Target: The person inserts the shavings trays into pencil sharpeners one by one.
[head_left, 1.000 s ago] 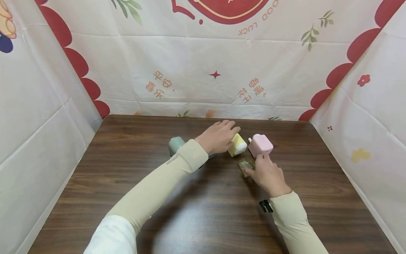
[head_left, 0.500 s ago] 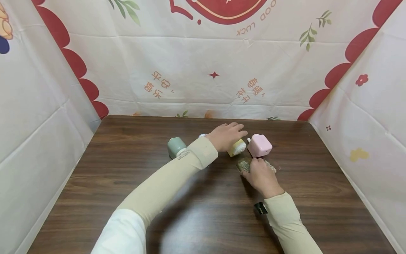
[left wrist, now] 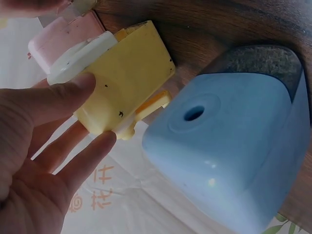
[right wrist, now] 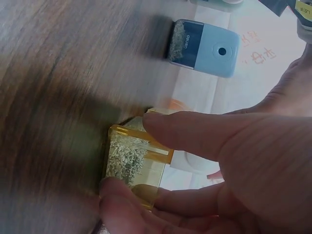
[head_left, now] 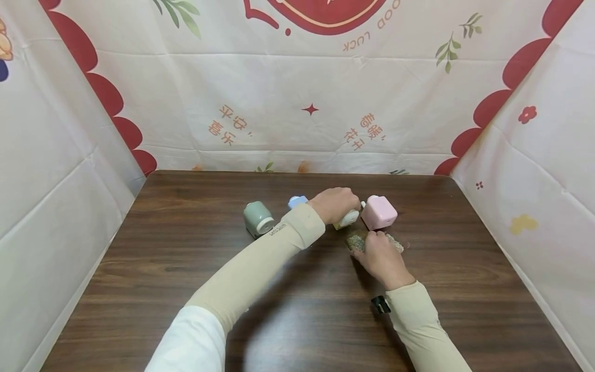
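My left hand (head_left: pixel 332 204) grips a yellow crank pencil sharpener (left wrist: pixel 129 73), its thumb on one side and fingers curled about the other. The head view leaves only the sharpener's whitish end clearly visible. Just nearer the body, my right hand (head_left: pixel 383 258) pinches a see-through amber shavings drawer (right wrist: pixel 127 156) between thumb and fingers, low at the tabletop. Grey-brown shavings fill part of this drawer. Beside the right hand's far side lies a pale, crumbly patch (head_left: pixel 396 243), probably shavings; the hand partly covers it.
A pink sharpener (head_left: pixel 380 212) stands right of the yellow one. To the left are a blue sharpener (right wrist: pixel 217 51), with shavings behind its dark window, and a green sharpener (head_left: pixel 257 217). A printed white cloth (head_left: pixel 279 82) hangs behind the brown wooden table (head_left: pixel 153 258).
My left hand has shifted right and lowered, its spread fingers now curled round the yellow sharpener. The right hand moved slightly toward the body with the drawer, uncovering the pale patch.
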### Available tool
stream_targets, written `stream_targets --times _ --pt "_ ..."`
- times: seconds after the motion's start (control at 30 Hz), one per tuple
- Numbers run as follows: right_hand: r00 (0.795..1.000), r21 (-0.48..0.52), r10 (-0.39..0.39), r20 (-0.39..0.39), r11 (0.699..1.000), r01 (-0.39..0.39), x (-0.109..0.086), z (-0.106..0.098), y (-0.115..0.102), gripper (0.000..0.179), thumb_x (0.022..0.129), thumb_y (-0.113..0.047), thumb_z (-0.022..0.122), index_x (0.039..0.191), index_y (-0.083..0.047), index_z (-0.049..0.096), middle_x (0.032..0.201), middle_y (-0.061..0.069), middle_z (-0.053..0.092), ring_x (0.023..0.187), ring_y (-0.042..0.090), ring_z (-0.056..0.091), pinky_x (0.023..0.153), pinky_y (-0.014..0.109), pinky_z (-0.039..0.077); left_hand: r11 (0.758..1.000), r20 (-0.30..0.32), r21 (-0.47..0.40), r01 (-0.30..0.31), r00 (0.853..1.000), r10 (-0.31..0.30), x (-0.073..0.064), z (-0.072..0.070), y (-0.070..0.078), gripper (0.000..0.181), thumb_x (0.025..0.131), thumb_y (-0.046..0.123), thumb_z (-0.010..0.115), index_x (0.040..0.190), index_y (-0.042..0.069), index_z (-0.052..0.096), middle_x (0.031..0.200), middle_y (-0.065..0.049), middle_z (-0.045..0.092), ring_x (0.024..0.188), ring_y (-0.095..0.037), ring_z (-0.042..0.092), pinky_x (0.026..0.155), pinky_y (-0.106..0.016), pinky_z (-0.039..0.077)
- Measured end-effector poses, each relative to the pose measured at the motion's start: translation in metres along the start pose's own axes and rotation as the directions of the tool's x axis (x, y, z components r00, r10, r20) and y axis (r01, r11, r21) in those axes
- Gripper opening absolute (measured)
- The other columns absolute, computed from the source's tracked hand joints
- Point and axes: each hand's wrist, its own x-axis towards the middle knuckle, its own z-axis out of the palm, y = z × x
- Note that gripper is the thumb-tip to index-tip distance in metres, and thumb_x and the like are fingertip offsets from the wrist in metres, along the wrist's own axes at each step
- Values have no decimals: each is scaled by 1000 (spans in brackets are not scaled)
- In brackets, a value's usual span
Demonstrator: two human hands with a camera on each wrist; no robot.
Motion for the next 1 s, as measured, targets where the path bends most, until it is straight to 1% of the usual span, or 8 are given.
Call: stream_targets --times 0.13,0.27,0.4,0.5,0.6,0.73,0.87,1.0 --pt "1000 15 17 17 1000 -17 -3 -9 -8 48 93 -27 83 106 16 67 103 33 68 91 46 71 78 63 59 1000 -15 -16 8 1000 -9 2 0 -2 25 100 0 74 116 16 84 116 1 81 98 -14 72 87 -27 58" --pt "1000 50 10 9 999 -11 -3 -15 -12 39 92 -25 83 95 10 65 92 25 67 77 36 68 69 56 57 1000 -20 -18 15 1000 -16 2 -1 -2 24 100 -1 74 113 16 84 114 0 81 95 -15 71 84 -27 57" --pt "999 54 -3 -41 999 6 22 10 14 39 89 -29 84 88 3 62 81 16 64 66 29 62 58 51 53 999 -26 -32 18 999 -19 1 -1 0 23 100 -1 73 113 15 84 113 0 82 93 -15 72 83 -26 56" --pt "999 59 -3 -44 998 6 42 29 31 39 87 -31 85 84 0 62 78 15 63 63 30 62 55 49 51 999 -32 -46 21 999 -23 0 -1 0 23 101 0 73 114 15 84 112 0 82 92 -14 72 82 -25 56" --pt "999 69 -12 -43 997 15 53 40 41 38 86 -33 85 77 -4 62 77 13 62 62 29 61 54 46 50 999 -38 -46 24 999 -25 0 0 1 22 102 1 73 114 15 84 112 0 82 90 -13 72 81 -25 56" --pt "999 73 -27 -39 997 30 46 26 27 39 87 -37 86 79 -4 66 83 15 65 67 29 65 57 48 54 999 -39 -41 22 999 -23 0 0 2 21 102 2 72 113 14 85 112 0 82 89 -13 72 80 -24 56" --pt "998 87 -43 -49 995 48 30 1 -2 36 87 -29 86 86 3 71 85 21 70 73 34 70 64 56 58 999 -41 -32 21 999 -23 0 1 2 20 102 2 72 113 15 85 112 1 82 91 -13 73 82 -23 57" --pt "997 109 -51 -58 992 58 22 -13 -20 33 88 -21 84 90 9 71 87 25 72 80 42 73 72 60 59 1000 -52 -12 20 998 -21 1 2 1 21 103 3 72 113 16 85 113 1 82 96 -14 75 85 -24 59"
